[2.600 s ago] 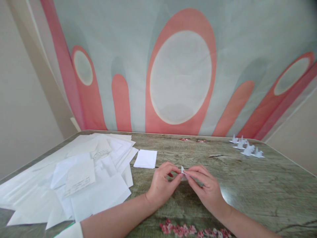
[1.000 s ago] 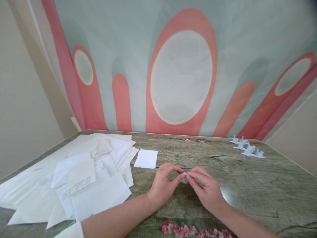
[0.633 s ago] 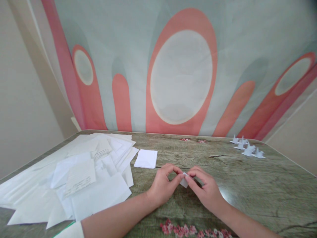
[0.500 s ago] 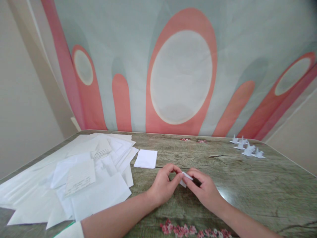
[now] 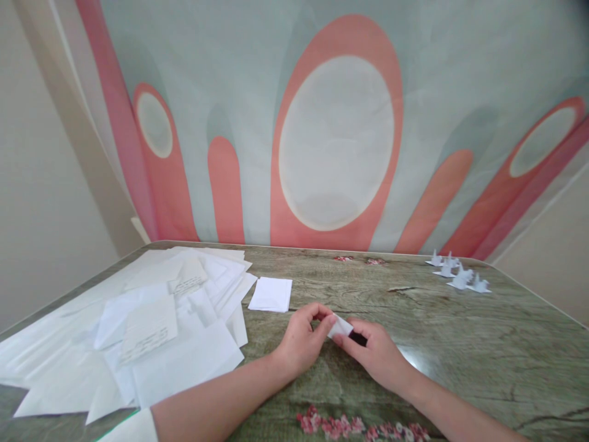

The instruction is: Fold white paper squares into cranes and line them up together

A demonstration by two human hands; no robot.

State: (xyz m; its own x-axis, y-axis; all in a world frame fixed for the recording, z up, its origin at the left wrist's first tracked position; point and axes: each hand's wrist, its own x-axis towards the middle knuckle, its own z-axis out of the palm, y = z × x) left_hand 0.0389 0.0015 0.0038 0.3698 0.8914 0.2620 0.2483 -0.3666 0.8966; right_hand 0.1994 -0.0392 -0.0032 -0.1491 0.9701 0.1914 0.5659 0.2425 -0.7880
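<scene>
Gripping a small folded white paper [image 5: 339, 326] at the lower centre of the frame, pinching its upper-left corner with the left hand [image 5: 304, 339] and its lower edge with the right hand [image 5: 375, 355]. Holding it over the wood-patterned bench [image 5: 478, 337], working between a pile of loose papers [image 5: 193, 362] at lower left and white folded figures [image 5: 461, 280] at middle right, near a stack of square sheets [image 5: 270, 294].
</scene>
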